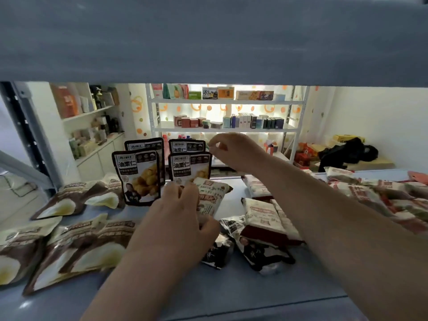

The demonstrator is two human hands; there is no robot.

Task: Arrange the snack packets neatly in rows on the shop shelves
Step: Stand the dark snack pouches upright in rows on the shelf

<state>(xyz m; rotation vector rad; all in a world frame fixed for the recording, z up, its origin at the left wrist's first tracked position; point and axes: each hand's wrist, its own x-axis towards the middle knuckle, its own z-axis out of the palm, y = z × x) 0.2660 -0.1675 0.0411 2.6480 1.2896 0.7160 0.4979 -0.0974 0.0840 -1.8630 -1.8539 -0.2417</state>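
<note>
Several black chestnut packets (136, 177) stand upright in two short rows at the back of the blue shelf (231, 293). My left hand (180, 214) grips a white-and-red snack packet (212, 195) just in front of the right-hand row. My right hand (231, 151) hovers above and behind the right standing packet (190, 167), fingers loosely curled, with nothing visible in it. More black packets (254, 249) lie flat under my right forearm.
Brown-and-cream packets (69, 246) lie flat on the left. White-and-red packets are stacked at centre right (266, 216) and piled at far right (370, 193). The upper shelf board (208, 38) hangs low overhead. A metal upright (30, 135) stands at left. Stocked racks (220, 126) stand behind.
</note>
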